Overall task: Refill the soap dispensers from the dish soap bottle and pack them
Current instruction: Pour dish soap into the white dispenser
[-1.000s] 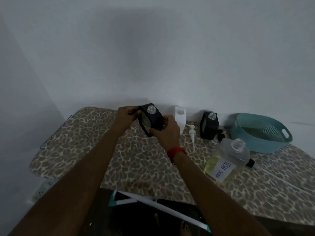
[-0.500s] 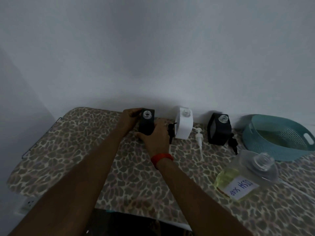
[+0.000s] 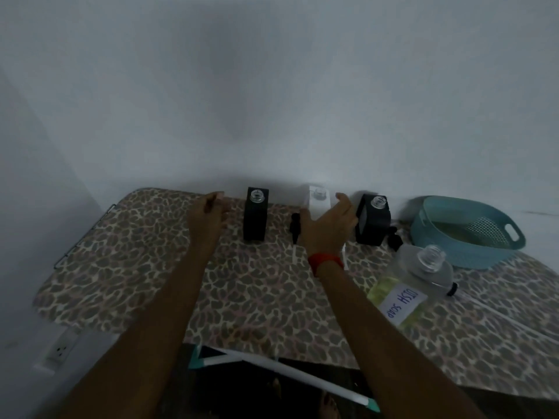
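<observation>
Three uncapped square dispensers stand in a row at the back of the leopard-print board (image 3: 127, 267): a black one (image 3: 256, 217) on the left, a white one (image 3: 317, 202) in the middle, another black one (image 3: 372, 220) on the right. My left hand (image 3: 210, 217) hovers open just left of the left black dispenser, holding nothing. My right hand (image 3: 326, 226) reaches with spread fingers in front of the white dispenser, partly hiding it. The clear dish soap bottle (image 3: 413, 284), uncapped, with yellow liquid and a "DISH SOAP" label, stands at the right.
A teal plastic basket (image 3: 438, 237) sits at the back right. A black pump head (image 3: 294, 226) lies between the left and middle dispensers, another (image 3: 394, 238) beside the right one. The wall is close behind. A wall outlet (image 3: 62, 349) is below the board's left edge.
Both hands set the left black dispenser upright on the board and let go. My left hand drew back to the left; my right hand moved right toward the white dispenser.
</observation>
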### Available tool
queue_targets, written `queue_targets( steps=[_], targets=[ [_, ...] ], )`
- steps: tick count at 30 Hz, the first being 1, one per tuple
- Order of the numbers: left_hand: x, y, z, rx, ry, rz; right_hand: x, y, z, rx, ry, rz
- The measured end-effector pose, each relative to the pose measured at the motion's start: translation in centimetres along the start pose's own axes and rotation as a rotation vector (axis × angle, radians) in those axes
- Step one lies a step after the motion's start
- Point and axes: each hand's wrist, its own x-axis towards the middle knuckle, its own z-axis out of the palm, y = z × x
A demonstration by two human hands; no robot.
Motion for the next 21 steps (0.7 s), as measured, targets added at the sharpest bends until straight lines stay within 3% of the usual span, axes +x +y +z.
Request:
queue_targets(
  steps=[2,6,13,17,21],
  targets=[
    [-2.9,0.7,-0.7,0.001,0.053,0.051,0.9,0.4,-0.3,-0.003,-0.144,0.108],
    [-8.0,1.0,-1.2,0.085,-0.006,0.141,1.8,0.3,-0.6,0.006,-0.348,0.178],
    [-12.4,1.6,-0.9,0.036,-0.179,0.135,2.4,-0.5,-3.2,0.025,-0.264,0.164],
    [-12.8,3.9,-0.4,0.025,-0.344,0.084,2.0,-2.7,-7.0,0.095,-0.23,0.018],
    [-13.3,7.3,-0.8,0.051,-0.506,0.148,1.2,-3.6,-11.6,0.3,-0.506,-0.209]
  ],
)
